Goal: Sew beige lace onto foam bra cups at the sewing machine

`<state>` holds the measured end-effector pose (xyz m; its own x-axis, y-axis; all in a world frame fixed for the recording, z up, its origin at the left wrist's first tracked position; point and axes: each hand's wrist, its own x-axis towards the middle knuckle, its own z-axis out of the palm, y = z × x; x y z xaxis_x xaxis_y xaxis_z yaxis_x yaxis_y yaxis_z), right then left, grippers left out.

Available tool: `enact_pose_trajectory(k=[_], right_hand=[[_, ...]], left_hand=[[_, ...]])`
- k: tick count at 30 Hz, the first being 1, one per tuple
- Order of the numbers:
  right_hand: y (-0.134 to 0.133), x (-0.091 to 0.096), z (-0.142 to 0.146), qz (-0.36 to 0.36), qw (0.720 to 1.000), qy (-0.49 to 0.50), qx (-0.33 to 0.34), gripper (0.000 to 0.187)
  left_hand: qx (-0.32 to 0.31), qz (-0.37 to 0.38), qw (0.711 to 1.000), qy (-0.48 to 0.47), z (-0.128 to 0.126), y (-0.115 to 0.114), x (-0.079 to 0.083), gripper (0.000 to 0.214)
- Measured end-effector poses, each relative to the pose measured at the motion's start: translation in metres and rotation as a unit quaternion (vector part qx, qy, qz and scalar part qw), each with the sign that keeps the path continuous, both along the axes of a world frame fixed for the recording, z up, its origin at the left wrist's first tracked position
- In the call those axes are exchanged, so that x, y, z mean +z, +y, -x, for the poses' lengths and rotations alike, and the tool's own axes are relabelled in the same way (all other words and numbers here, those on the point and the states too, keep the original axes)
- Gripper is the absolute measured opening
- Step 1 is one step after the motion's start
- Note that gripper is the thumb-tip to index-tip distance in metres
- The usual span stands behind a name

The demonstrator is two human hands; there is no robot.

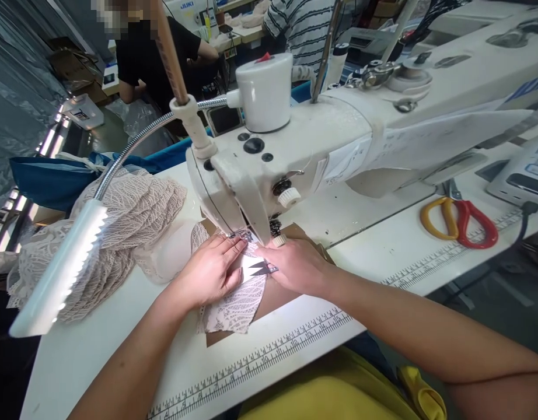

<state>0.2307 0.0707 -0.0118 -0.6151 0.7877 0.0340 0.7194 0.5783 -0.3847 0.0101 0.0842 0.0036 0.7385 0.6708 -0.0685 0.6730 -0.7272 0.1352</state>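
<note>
My left hand (210, 271) lies on a piece of patterned lace fabric (234, 306), its fingers stretched toward the presser foot (247, 235) of a white sewing machine (290, 140). Tucked in my right hand (299, 265) is a pair of thread snips (262, 268), their pointed blades facing left over the lace. The fingertips of this hand are close to the needle area, at the far side of the lace. A brown board (275, 294) lies under the fabric. The needle itself cannot be made out.
Stacked lace pieces (133, 198) lie at the left beneath a lit lamp (63, 262) on a bendable arm. Scissors (459, 221) with red and yellow handles rest at the right. A printed ruler (269, 361) runs along the table's front edge. Two people sit beyond the machine.
</note>
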Motion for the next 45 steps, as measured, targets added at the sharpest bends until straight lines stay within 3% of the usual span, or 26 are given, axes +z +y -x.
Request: enact_pose_trajectory(k=[11, 21, 27, 35, 45], right_hand=[[0.000, -0.001, 0.001, 0.011, 1.000, 0.014, 0.011, 0.031], [-0.002, -0.013, -0.003, -0.049, 0.998, 0.020, 0.024, 0.039], [-0.002, -0.014, -0.002, -0.076, 0.997, 0.007, 0.026, 0.035], [-0.002, -0.012, 0.001, -0.072, 0.997, -0.023, 0.006, 0.040], [-0.003, -0.012, -0.002, -0.090, 0.995, -0.026, 0.046, 0.040]], left_hand=[[-0.003, -0.028, 1.000, 0.006, 0.000, 0.001, -0.001, 0.050], [-0.033, -0.113, 0.992, -0.049, 0.007, -0.001, -0.009, 0.037], [-0.072, -0.103, 0.986, -0.114, 0.001, -0.004, -0.015, 0.032], [-0.050, -0.114, 0.987, -0.103, 0.002, 0.001, -0.021, 0.031], [-0.046, -0.096, 0.991, -0.076, 0.000, 0.003, -0.021, 0.028]])
